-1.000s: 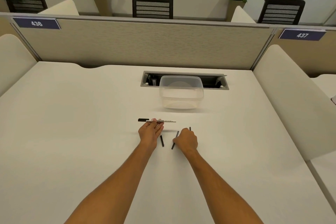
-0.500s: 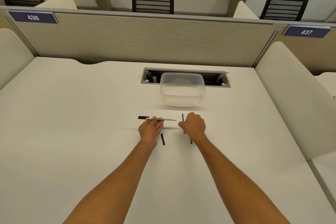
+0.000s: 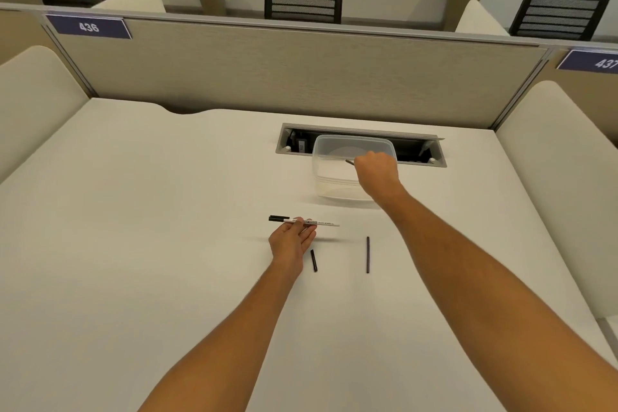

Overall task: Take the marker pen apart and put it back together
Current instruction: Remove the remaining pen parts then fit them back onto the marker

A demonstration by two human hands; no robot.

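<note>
My left hand point(image 3: 291, 241) holds the white marker barrel point(image 3: 321, 223) level above the desk, with its black end point(image 3: 278, 218) pointing left. A short black piece point(image 3: 314, 260) lies on the desk just right of that hand. A longer thin black rod point(image 3: 368, 254) lies further right. My right hand point(image 3: 377, 172) is closed over the clear plastic container point(image 3: 326, 150), and a thin dark piece point(image 3: 349, 162) sticks out of its fist to the left.
The white desk point(image 3: 167, 244) has a cable slot point(image 3: 434, 157) behind the container. A beige partition point(image 3: 284, 77) closes the back, with cream dividers at both sides. Chairs and plants stand beyond it.
My right hand lifted a thin dark piece from the desk and carried it away from me, over the container. One black rod stayed on the desk. My left hand kept still with the barrel.
</note>
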